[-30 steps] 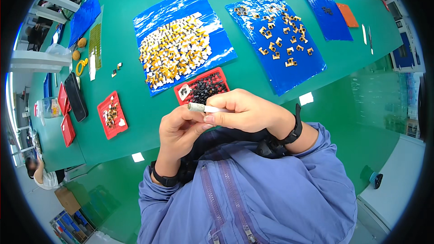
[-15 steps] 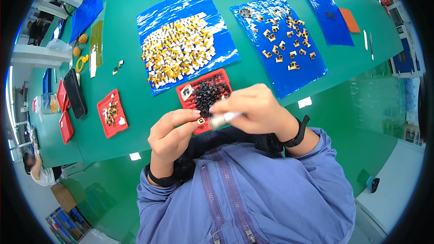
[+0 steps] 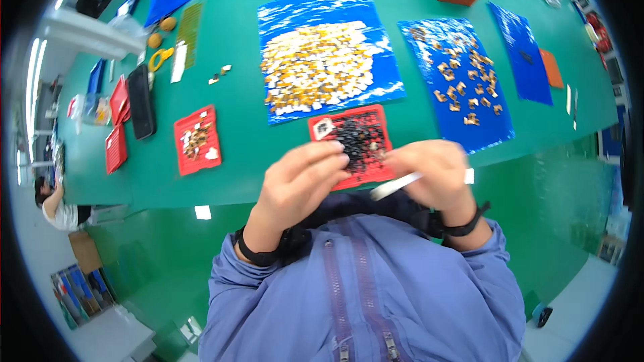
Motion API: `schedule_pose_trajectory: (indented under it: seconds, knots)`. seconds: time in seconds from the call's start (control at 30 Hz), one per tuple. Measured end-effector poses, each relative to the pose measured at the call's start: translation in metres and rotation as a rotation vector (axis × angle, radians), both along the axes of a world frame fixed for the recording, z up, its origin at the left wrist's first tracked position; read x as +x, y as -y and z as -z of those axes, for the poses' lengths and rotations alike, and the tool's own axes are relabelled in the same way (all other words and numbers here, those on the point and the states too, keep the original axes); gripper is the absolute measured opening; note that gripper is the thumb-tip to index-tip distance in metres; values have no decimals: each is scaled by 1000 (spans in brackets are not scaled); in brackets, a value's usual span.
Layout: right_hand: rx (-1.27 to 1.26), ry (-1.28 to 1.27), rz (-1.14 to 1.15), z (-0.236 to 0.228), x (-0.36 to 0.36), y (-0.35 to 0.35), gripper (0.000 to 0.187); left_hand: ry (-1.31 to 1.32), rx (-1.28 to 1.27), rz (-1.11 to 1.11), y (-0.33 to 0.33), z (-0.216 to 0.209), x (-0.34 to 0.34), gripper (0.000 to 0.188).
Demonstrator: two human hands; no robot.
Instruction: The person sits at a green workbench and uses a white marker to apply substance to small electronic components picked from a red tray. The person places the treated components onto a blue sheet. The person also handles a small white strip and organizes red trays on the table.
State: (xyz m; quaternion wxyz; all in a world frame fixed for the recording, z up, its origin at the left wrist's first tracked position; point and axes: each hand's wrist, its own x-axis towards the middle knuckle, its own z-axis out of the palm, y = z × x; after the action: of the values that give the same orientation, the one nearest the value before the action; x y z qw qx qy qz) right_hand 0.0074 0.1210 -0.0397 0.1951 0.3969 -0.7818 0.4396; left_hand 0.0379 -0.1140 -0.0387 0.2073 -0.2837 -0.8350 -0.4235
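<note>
While left hand point(image 3: 298, 181) is at one red tray point(image 3: 383, 123) (I can't tell its grip), right hand point(image 3: 435, 171), apart, clamps one white stick point(image 3: 396, 187).

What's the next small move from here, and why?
Probably pinch one piece from the black parts with the left hand: its fingertips are at that pile in the red tray, while the right hand is holding a white stick. Whether the left fingers hold anything is unclear.

Left hand point(image 3: 295, 184) now at black parts point(image 3: 361, 137), right hand point(image 3: 435, 171) apart from it (white stick point(image 3: 394, 186) slanting)
</note>
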Motion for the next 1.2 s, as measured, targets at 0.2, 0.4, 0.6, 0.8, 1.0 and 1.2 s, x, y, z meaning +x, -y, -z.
schedule_pose_trajectory:
  seconds: [0.2, 0.4, 0.6, 0.8, 1.0, 1.2]
  knots:
    - [253, -11, 689, 1, -3, -79, 18, 93, -272, -739, 106, -8, -11, 15]
    - [334, 119, 686, 10, 0, -96, 13, 234, -373, -829, 161, 3, -12, 9]
    - [288, 203, 673, 5, 2, -96, 8, 339, -257, -819, 166, 7, -15, 9]
    - [160, 250, 720, -3, 6, -90, 9, 338, -184, -818, 168, 13, -15, 7]
    - [46, 329, 554, -11, 9, -61, 10, 328, -109, -859, 152, 7, -13, 6]
    - [53, 249, 364, -14, 3, -30, 12, 183, -312, -815, 161, 13, -11, 9]
